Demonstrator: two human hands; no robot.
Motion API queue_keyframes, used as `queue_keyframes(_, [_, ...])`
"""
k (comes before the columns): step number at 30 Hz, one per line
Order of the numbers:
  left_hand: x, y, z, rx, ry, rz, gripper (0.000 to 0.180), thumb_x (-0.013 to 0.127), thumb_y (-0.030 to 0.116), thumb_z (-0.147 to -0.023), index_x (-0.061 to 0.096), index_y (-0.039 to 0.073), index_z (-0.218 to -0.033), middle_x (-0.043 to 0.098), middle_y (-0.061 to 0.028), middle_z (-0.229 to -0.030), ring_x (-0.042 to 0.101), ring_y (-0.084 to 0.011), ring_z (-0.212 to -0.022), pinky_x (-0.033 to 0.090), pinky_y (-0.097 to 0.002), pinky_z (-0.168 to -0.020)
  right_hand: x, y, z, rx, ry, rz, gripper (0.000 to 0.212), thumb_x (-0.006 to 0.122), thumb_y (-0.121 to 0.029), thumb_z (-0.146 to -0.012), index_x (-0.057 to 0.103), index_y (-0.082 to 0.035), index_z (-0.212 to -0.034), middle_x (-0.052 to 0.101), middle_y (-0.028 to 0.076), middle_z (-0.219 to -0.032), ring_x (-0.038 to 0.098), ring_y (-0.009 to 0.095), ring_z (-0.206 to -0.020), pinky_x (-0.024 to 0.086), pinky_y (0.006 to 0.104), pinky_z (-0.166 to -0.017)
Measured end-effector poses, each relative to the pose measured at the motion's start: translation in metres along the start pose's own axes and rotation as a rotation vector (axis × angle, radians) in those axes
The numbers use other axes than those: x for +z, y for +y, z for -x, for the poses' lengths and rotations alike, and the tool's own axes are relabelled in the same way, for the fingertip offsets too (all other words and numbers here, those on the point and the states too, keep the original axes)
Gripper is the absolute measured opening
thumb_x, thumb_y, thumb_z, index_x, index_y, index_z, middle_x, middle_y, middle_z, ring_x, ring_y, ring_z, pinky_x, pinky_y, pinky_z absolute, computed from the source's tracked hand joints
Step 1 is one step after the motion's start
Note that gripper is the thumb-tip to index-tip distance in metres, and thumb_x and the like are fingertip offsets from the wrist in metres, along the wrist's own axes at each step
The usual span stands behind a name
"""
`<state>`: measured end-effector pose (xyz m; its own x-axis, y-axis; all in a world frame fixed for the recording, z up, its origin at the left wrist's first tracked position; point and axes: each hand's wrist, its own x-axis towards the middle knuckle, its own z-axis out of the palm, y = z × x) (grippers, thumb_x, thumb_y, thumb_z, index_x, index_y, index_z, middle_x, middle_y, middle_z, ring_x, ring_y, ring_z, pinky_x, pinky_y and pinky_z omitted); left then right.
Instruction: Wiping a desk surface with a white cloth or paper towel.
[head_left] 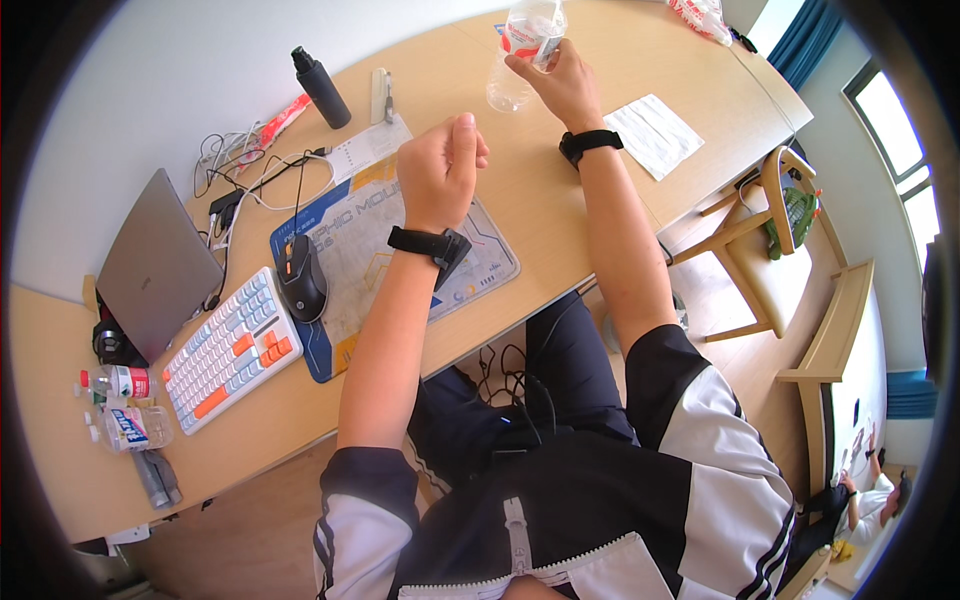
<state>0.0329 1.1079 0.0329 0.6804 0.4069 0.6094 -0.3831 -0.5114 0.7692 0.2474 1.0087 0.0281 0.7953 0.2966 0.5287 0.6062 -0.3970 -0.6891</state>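
Note:
My right hand (570, 88) grips a clear plastic bottle (508, 88) with a red and white label, near the far edge of the desk. The bottle looks upright or nearly so; its top is cut by the picture's edge. Held over the mouse pad (480, 265), my left hand (440, 172) is closed with the thumb lying along the curled fingers. Whatever it may hold is hidden. A white paper napkin (655, 136) lies on the desk beside my right wrist. Both wrists wear black bands.
Left of my arms are a mouse (302, 280), a white and orange keyboard (232, 350), a laptop (158, 265) and small bottles (138, 428). Tangled cables (235, 165) and a black spray bottle (322, 90) stand farther back. A wooden chair (750, 250) is at the right; another person (870, 505) sits beyond.

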Motion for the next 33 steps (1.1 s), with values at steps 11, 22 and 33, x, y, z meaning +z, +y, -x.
queue_keyframes(11, [0.002,-0.003,0.0,0.014,0.011,0.023,0.046,0.05,0.029,-0.105,0.063,0.0,-0.072,0.064,-0.0062,-0.061,0.065,-0.0144,-0.055,0.049,-0.0268,-0.054,0.004,0.008,0.001,-0.089,0.175,0.17,0.084,0.084,-0.049,-0.073,0.053,-0.005,-0.137,0.064,0.016,-0.116,0.061,0.033,-0.112,0.05,0.0421,-0.094])
queue_keyframes(22, [0.004,-0.001,0.0,-0.005,0.008,0.024,0.048,0.05,0.031,-0.105,0.063,0.0,-0.071,0.063,-0.0063,-0.06,0.065,-0.0149,-0.055,0.048,-0.0273,-0.054,0.011,0.021,-0.007,-0.132,0.126,0.047,0.074,0.082,-0.056,-0.07,0.061,-0.003,-0.118,0.065,0.016,-0.109,0.065,0.036,-0.1,0.05,0.0444,-0.089])
queue_keyframes(33, [0.0,-0.001,-0.001,-0.007,-0.013,0.004,0.046,0.048,0.025,-0.106,0.065,-0.003,-0.073,0.066,-0.0068,-0.065,0.065,-0.0125,-0.058,0.051,-0.0247,-0.057,0.007,0.003,0.0,-0.048,0.1,0.129,0.071,0.081,-0.057,-0.072,0.061,0.0,-0.11,0.068,0.018,-0.107,0.066,0.036,-0.099,0.05,0.0454,-0.085])
